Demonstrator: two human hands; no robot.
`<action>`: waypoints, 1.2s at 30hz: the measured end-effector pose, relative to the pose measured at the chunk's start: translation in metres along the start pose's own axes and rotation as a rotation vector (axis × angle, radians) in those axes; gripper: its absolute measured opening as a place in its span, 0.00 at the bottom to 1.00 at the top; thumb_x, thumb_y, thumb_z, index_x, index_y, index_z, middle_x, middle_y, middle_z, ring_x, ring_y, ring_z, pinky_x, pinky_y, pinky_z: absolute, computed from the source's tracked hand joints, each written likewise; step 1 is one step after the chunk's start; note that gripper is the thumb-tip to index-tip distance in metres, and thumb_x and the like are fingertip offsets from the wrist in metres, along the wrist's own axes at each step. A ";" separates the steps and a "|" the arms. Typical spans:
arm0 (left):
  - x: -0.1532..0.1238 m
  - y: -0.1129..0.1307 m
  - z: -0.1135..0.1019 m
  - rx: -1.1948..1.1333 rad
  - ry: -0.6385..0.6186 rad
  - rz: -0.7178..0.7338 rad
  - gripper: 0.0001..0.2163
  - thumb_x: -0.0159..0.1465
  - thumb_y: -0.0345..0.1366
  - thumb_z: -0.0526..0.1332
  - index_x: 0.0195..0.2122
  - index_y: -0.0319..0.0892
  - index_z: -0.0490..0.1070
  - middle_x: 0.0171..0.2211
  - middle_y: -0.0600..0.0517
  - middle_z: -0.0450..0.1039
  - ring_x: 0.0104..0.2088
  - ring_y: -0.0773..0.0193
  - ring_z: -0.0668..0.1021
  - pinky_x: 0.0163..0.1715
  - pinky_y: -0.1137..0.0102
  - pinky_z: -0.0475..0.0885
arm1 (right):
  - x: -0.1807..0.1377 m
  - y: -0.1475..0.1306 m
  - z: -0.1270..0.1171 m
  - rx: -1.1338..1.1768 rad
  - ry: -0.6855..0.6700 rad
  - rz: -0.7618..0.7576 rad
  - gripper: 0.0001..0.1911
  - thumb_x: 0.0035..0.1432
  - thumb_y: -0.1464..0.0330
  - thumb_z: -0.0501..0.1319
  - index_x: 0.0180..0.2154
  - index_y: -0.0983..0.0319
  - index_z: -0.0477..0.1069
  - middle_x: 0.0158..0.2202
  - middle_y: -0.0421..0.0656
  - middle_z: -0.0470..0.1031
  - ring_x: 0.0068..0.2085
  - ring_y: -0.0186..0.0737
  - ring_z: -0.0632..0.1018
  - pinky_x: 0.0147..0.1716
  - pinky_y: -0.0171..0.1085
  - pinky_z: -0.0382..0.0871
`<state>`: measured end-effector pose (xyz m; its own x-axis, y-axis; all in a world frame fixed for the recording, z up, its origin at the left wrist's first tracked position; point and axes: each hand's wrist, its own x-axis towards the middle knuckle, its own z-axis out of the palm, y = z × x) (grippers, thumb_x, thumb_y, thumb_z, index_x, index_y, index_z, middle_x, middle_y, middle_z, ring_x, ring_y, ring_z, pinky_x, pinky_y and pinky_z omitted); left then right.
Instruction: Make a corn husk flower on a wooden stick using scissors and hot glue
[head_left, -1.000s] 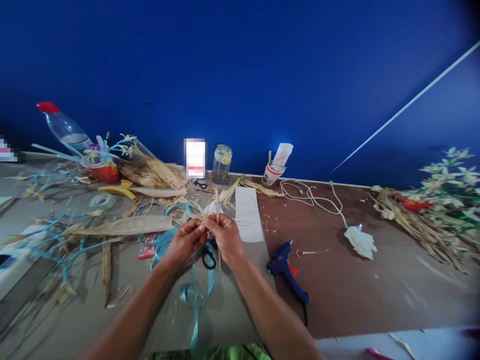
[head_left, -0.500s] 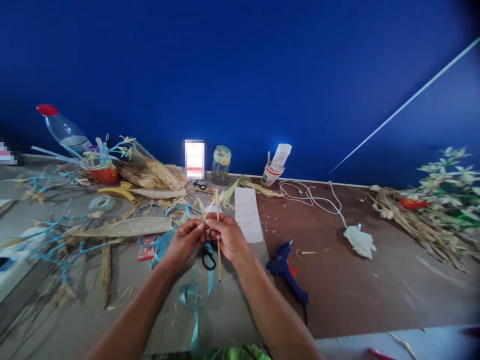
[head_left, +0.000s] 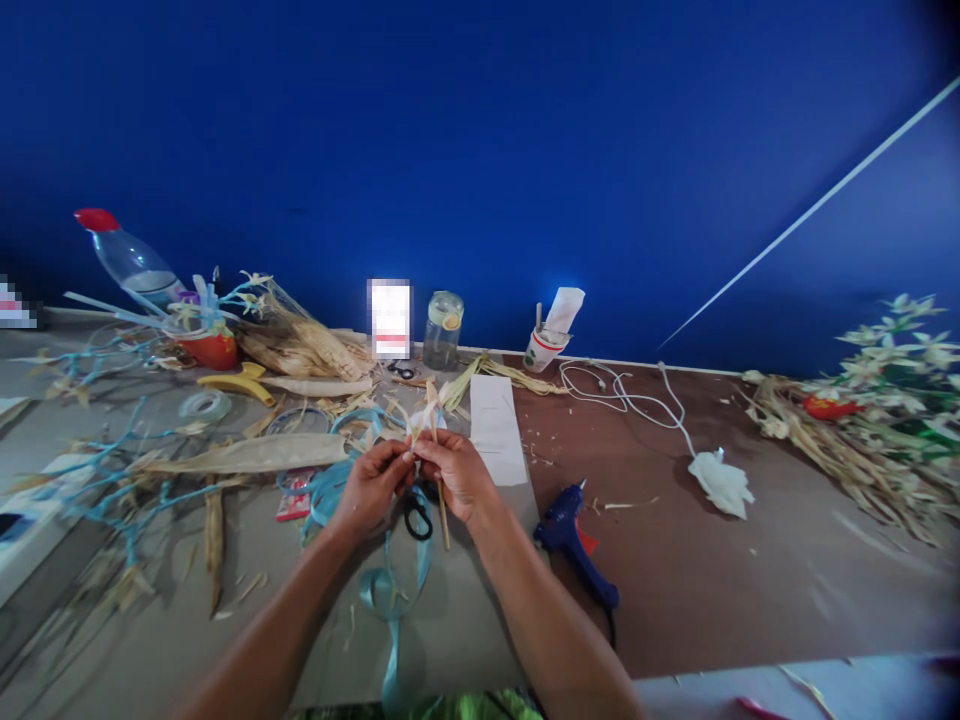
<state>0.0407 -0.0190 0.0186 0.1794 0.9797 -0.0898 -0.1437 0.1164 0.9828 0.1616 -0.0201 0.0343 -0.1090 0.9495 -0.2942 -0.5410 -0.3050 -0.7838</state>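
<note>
My right hand (head_left: 459,478) is closed around a thin wooden stick (head_left: 443,521) that stands nearly upright and leans a little to the left at its top. Against it, my left hand (head_left: 370,487) pinches a small pale husk piece (head_left: 417,424) near the stick's upper end. Both hands meet above the table, over black scissors (head_left: 417,518) and a light blue ribbon (head_left: 390,585) that trails toward me.
A blue glue gun (head_left: 574,540) lies right of my hands, with a white paper strip (head_left: 495,428) behind. Dried husks (head_left: 255,452), tape rolls (head_left: 203,403), a glass jar (head_left: 442,328), a paper cup (head_left: 544,346), a white cable (head_left: 626,392) and husk flowers (head_left: 877,420) lie around.
The stick has tilted slightly, its top leaning left and its lower end swinging right. The hands stay together in nearly the same place.
</note>
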 end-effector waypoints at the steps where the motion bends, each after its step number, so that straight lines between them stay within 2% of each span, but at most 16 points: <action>1: 0.000 0.000 0.000 0.000 -0.003 0.000 0.14 0.48 0.45 0.68 0.23 0.39 0.71 0.15 0.57 0.64 0.16 0.73 0.64 0.17 0.76 0.57 | 0.000 0.001 -0.001 -0.004 -0.006 0.000 0.09 0.34 0.68 0.68 0.22 0.64 0.73 0.17 0.35 0.67 0.17 0.23 0.57 0.16 0.28 0.47; 9: 0.001 -0.011 -0.002 0.006 -0.004 0.033 0.12 0.50 0.44 0.67 0.25 0.39 0.71 0.15 0.58 0.64 0.16 0.73 0.64 0.17 0.76 0.58 | 0.001 0.009 -0.001 -0.064 -0.029 -0.052 0.13 0.37 0.61 0.69 0.23 0.62 0.72 0.16 0.35 0.66 0.18 0.29 0.65 0.19 0.30 0.60; 14: 0.001 -0.009 -0.001 0.002 0.027 0.041 0.12 0.50 0.43 0.67 0.24 0.39 0.71 0.15 0.58 0.63 0.17 0.73 0.64 0.17 0.76 0.58 | 0.001 0.006 -0.001 -0.033 -0.036 -0.060 0.11 0.37 0.64 0.69 0.22 0.63 0.72 0.16 0.34 0.63 0.17 0.25 0.57 0.17 0.29 0.50; 18: 0.001 -0.004 -0.001 0.033 0.061 0.065 0.10 0.51 0.42 0.67 0.25 0.39 0.73 0.16 0.57 0.65 0.17 0.72 0.64 0.18 0.76 0.58 | 0.002 0.000 -0.002 0.061 -0.081 -0.037 0.11 0.35 0.67 0.69 0.25 0.64 0.72 0.19 0.34 0.64 0.18 0.23 0.53 0.17 0.29 0.44; 24: 0.000 -0.005 0.000 0.048 0.049 0.073 0.10 0.51 0.41 0.66 0.24 0.39 0.73 0.16 0.57 0.65 0.17 0.72 0.64 0.18 0.75 0.57 | 0.000 -0.001 0.001 -0.004 -0.046 -0.081 0.11 0.35 0.67 0.69 0.22 0.63 0.69 0.16 0.32 0.61 0.17 0.23 0.54 0.18 0.29 0.45; 30: -0.001 -0.015 -0.003 0.045 0.005 0.058 0.11 0.54 0.43 0.65 0.26 0.39 0.72 0.15 0.58 0.63 0.16 0.73 0.63 0.16 0.76 0.56 | 0.001 0.003 0.000 -0.082 0.019 -0.115 0.11 0.36 0.67 0.69 0.22 0.63 0.68 0.18 0.33 0.66 0.18 0.25 0.57 0.19 0.29 0.46; 36: -0.002 -0.021 -0.002 -0.073 0.016 0.028 0.13 0.55 0.45 0.64 0.26 0.40 0.69 0.16 0.58 0.63 0.16 0.75 0.61 0.16 0.77 0.55 | -0.001 0.007 0.004 -0.039 0.037 -0.169 0.11 0.37 0.68 0.68 0.21 0.62 0.65 0.17 0.31 0.62 0.18 0.25 0.57 0.19 0.29 0.48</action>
<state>0.0411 -0.0229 -0.0019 0.1591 0.9851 -0.0655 -0.2189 0.0999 0.9706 0.1544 -0.0227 0.0312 0.0120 0.9843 -0.1762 -0.5163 -0.1448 -0.8441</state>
